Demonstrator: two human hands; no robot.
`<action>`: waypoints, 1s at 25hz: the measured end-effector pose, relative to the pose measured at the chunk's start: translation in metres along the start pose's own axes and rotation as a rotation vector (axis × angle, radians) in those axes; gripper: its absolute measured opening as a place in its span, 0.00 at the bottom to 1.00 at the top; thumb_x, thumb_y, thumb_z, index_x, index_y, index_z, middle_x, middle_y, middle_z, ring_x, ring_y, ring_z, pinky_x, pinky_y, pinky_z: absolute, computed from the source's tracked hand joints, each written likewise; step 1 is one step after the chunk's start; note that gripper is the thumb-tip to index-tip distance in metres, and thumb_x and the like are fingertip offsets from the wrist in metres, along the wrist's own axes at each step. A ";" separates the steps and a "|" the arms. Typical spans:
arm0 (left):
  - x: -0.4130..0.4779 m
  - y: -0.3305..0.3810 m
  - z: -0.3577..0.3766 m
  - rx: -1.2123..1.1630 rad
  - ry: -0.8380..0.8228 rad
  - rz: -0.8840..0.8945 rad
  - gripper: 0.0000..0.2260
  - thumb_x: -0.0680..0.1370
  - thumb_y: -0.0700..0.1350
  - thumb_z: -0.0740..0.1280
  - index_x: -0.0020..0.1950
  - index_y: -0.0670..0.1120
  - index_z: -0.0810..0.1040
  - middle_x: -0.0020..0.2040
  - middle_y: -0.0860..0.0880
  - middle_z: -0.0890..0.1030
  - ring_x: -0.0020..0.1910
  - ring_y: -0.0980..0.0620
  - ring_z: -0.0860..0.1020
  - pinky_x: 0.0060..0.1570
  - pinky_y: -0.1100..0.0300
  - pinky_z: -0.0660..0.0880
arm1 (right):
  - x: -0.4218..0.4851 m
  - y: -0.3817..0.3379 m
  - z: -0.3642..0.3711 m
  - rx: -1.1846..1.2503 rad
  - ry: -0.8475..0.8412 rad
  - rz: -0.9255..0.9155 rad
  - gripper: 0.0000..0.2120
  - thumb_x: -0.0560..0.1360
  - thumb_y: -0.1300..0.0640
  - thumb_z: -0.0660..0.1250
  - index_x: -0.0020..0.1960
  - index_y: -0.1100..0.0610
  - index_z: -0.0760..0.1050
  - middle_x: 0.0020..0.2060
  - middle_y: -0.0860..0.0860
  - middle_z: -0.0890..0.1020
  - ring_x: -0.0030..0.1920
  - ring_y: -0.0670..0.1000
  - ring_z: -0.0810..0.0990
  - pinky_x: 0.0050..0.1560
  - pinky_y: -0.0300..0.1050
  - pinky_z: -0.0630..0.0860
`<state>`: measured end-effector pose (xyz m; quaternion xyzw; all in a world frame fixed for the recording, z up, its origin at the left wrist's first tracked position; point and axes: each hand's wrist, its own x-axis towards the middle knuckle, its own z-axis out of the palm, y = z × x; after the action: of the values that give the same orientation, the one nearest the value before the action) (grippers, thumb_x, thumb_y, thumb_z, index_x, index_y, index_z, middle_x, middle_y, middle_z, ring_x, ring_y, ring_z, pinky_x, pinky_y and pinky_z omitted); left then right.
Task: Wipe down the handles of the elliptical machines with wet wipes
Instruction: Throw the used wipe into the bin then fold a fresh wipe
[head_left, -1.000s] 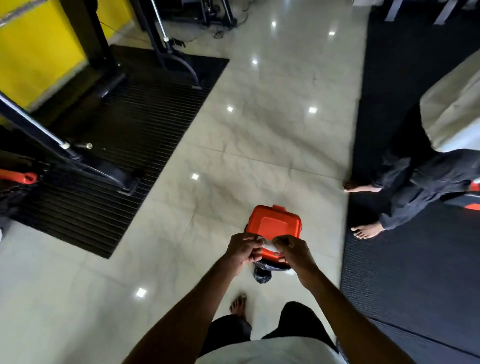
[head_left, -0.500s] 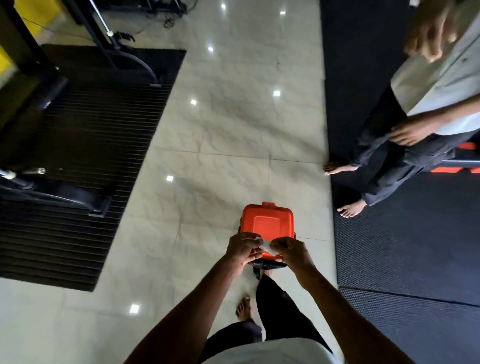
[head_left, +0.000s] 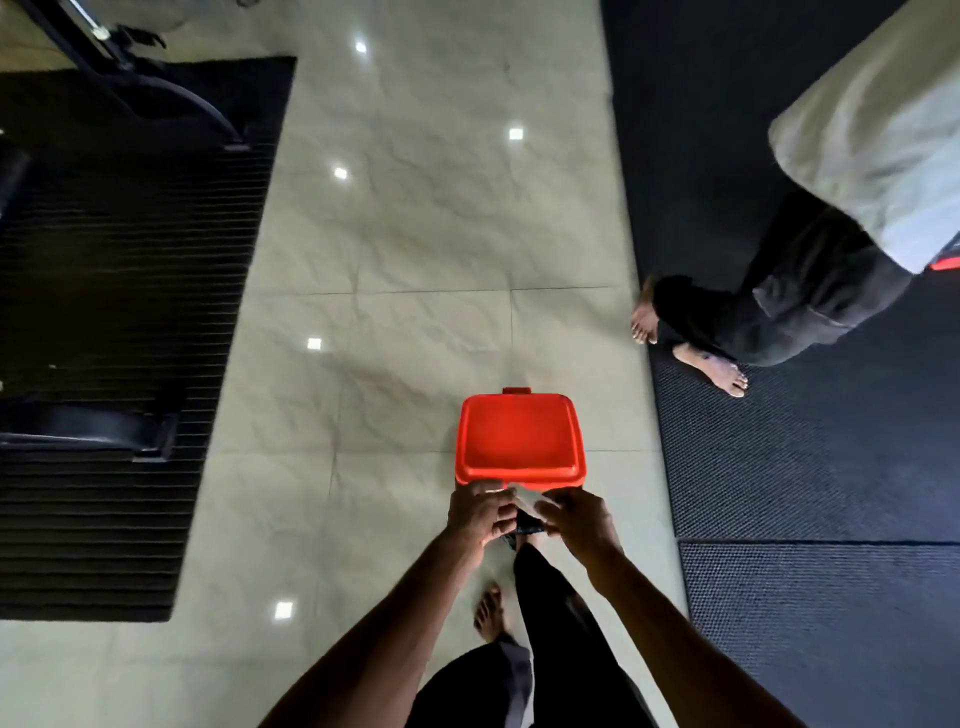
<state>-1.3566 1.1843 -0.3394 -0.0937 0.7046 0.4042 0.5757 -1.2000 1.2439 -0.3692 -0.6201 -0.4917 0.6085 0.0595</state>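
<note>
Because cleaning lies ahead, left hand (head_left: 480, 512) and right hand (head_left: 577, 519) pinch one wipe (head_left: 524, 498), six o'clock of the red box (head_left: 519, 439).

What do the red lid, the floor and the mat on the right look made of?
Red lid: moulded plastic, smooth, semi-gloss; rounded rim and tab.
Floor: polished stone-look tile, likely ceramic or marble; veining, grout lines, sharp light reflections.
Mat: probably rubber or foam, matte, fine dimpled texture, with seams between pieces.
</note>
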 end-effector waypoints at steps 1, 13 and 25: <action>0.010 -0.002 0.000 0.013 0.019 -0.016 0.07 0.81 0.34 0.67 0.56 0.41 0.81 0.41 0.45 0.86 0.35 0.50 0.84 0.33 0.58 0.81 | 0.009 0.005 0.002 -0.004 0.005 0.021 0.05 0.72 0.56 0.78 0.46 0.50 0.84 0.41 0.50 0.88 0.36 0.51 0.84 0.48 0.57 0.82; 0.155 -0.037 0.032 0.157 0.089 -0.158 0.04 0.81 0.35 0.68 0.51 0.43 0.79 0.44 0.44 0.83 0.41 0.48 0.82 0.37 0.58 0.79 | 0.168 0.087 0.042 -0.089 0.208 0.223 0.07 0.72 0.61 0.78 0.50 0.56 0.85 0.47 0.54 0.88 0.48 0.58 0.87 0.52 0.52 0.83; 0.195 -0.019 0.034 0.186 0.099 -0.177 0.03 0.81 0.38 0.67 0.54 0.42 0.80 0.46 0.43 0.82 0.43 0.47 0.82 0.39 0.56 0.80 | 0.220 0.084 0.051 -0.268 0.127 0.275 0.17 0.76 0.56 0.71 0.65 0.51 0.82 0.65 0.54 0.83 0.66 0.58 0.79 0.63 0.47 0.75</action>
<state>-1.3822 1.2600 -0.5219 -0.1216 0.7555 0.2795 0.5799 -1.2458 1.3249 -0.5917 -0.7207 -0.4742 0.4999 -0.0763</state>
